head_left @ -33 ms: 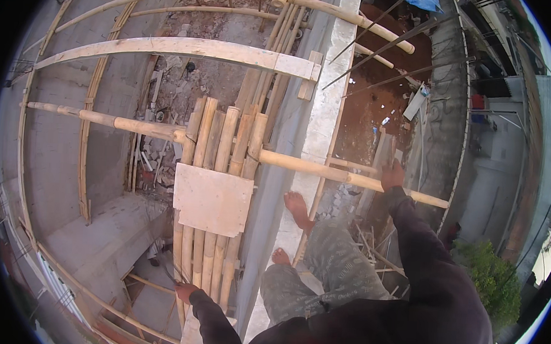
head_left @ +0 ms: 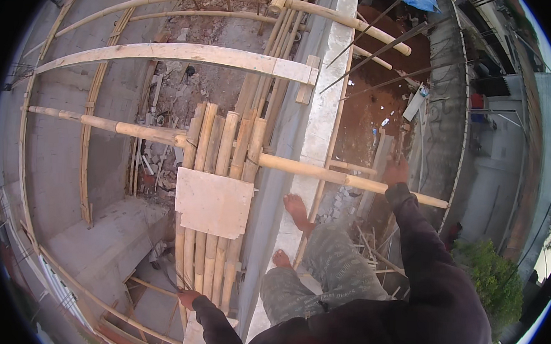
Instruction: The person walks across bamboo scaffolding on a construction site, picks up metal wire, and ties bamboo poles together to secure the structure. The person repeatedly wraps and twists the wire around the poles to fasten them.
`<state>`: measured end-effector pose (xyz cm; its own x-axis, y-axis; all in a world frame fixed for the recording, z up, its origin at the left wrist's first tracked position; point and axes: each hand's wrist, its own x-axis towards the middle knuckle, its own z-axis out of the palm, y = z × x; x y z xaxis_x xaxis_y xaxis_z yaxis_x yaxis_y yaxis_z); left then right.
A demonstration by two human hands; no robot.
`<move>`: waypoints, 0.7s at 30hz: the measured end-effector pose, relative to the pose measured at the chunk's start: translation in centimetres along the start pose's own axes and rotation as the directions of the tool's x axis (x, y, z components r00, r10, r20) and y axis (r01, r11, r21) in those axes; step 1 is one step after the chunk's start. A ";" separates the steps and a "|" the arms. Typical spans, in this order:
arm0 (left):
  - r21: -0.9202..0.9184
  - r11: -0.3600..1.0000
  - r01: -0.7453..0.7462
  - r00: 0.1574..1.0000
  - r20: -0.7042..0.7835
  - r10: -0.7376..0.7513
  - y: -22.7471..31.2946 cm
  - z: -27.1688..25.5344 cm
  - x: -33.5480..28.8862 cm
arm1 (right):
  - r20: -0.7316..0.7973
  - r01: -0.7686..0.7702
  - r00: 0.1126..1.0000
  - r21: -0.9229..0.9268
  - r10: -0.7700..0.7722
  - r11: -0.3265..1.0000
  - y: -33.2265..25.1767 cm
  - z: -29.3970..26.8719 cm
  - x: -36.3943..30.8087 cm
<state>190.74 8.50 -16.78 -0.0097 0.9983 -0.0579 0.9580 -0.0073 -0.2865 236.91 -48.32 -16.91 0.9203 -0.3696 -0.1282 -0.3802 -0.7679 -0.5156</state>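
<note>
My left hand (head_left: 188, 298) is closed at the lower left edge of a row of bamboo poles (head_left: 210, 262). Thin dark strands seem to come out of its fingers, too fine to name. A pale square board (head_left: 213, 204) lies across those poles. Over the right end of a long bamboo crosspole (head_left: 325, 169), my right hand (head_left: 396, 172) is raised and blurred. Its fingers look curled around something slim that I cannot make out. Both my bare feet (head_left: 297, 212) rest on a narrow concrete beam (head_left: 320, 121).
Rubble-strewn ground (head_left: 192, 99) lies far below on the left, reddish soil (head_left: 369, 108) on the right. A flat timber (head_left: 169, 52) spans the gap ahead. Dark steel rods (head_left: 388, 50) jut in at upper right. A green tree (head_left: 488, 280) stands at lower right.
My right hand has shifted slightly to the right and is more blurred. My left hand sits slightly lower and farther right. The view has tilted a little.
</note>
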 end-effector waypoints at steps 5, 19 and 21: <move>0.500 0.827 -0.256 0.958 0.245 0.149 -4.6 -6.2 -3.8 | -0.063 -0.016 0.993 0.780 0.104 0.626 -11.9 -10.1 12.2; -0.190 0.945 -0.265 0.956 -0.178 0.232 1.4 -16.1 -7.4 | 0.615 -0.464 0.770 0.359 0.168 0.810 -20.5 -18.0 23.5; -0.338 0.887 -0.315 0.931 -0.293 0.219 2.1 -16.7 -7.5 | 0.682 -0.129 0.727 0.024 0.078 0.991 -20.6 -18.3 25.1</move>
<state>197.59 1.93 -0.95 0.2847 0.9446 0.1633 0.9495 -0.3012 0.0873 266.17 -51.33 5.98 0.7024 0.0277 -0.7112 -0.4935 -0.7010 -0.5148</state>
